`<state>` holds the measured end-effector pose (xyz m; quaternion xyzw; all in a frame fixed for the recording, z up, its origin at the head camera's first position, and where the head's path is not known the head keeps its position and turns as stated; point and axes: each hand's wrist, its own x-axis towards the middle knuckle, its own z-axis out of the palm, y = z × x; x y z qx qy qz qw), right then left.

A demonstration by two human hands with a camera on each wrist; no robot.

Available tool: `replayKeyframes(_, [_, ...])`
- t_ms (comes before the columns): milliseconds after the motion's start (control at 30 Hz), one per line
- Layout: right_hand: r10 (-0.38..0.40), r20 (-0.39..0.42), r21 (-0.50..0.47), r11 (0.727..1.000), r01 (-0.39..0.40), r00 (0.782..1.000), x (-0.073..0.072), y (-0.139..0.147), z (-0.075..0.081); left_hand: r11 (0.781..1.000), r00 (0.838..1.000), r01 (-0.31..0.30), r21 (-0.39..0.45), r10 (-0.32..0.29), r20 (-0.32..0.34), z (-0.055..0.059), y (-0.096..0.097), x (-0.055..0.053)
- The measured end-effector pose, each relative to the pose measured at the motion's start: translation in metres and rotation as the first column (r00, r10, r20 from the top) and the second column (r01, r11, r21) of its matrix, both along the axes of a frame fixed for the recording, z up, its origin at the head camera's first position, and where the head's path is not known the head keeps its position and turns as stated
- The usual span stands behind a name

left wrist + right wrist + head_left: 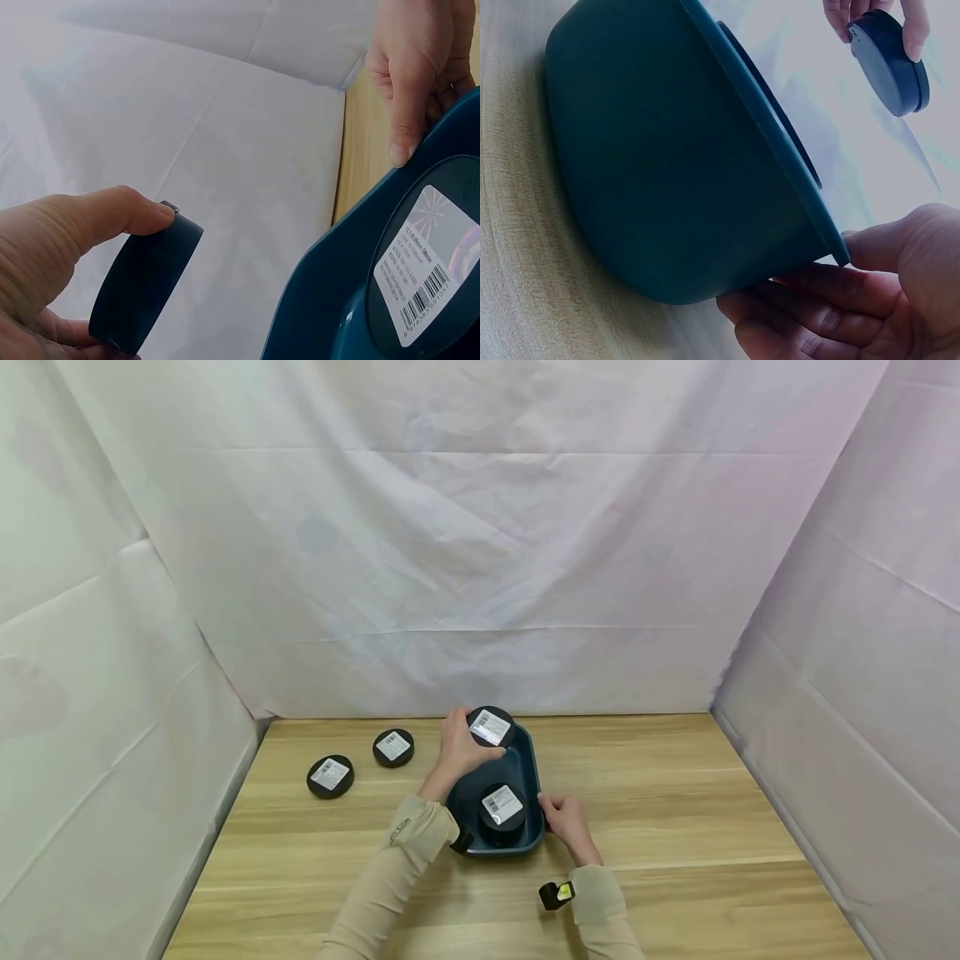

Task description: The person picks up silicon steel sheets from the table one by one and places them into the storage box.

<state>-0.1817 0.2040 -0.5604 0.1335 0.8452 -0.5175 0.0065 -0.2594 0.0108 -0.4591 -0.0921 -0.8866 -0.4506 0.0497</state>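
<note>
My left sleeve (382, 868): lettering ends in "Slim", start unclear. White label (401, 274) on the black disc (450, 330) inside my blue tray (322, 300): barcode (425, 298), digits start "6 9743", rest iffy; print line has "mm" and seemingly "5Meter". Labels on the disc (491, 727) in my left hand (461, 747) and two table discs (330, 777): too small to read.

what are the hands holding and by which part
The left hand grips a white-labelled, round black disc by opposite sides of its edge; the right hand grips a dark teal plastic tub by its rim.
</note>
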Motion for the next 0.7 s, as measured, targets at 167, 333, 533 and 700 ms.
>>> replayKeyframes(167, [0.007, -0.014, 0.004, 1.0, -0.007, 1.0, 0.0, 0.001, 0.0, 0.999, 1.0, 0.008, -0.035, -0.007, 0.014, -0.002, 0.003, -0.003])
replayKeyframes(333, [0.008, -0.012, 0.01, 1.0, -0.008, 1.0, 0.001, 0.001, -0.002, 0.999, 0.999, 0.022, -0.045, -0.021, 0.035, -0.007, 0.005, -0.006])
replayKeyframes(533, [0.007, -0.018, 0.012, 1.0, -0.006, 1.0, 0.002, 0.001, -0.002, 0.997, 0.999, 0.038, -0.067, -0.035, 0.036, -0.015, 0.005, -0.01])
replayKeyframes(700, [0.009, -0.034, 0.017, 1.0, -0.008, 0.999, 0.002, 0.002, -0.002, 0.996, 0.999, 0.047, -0.075, -0.044, 0.031, -0.025, 0.006, -0.013])
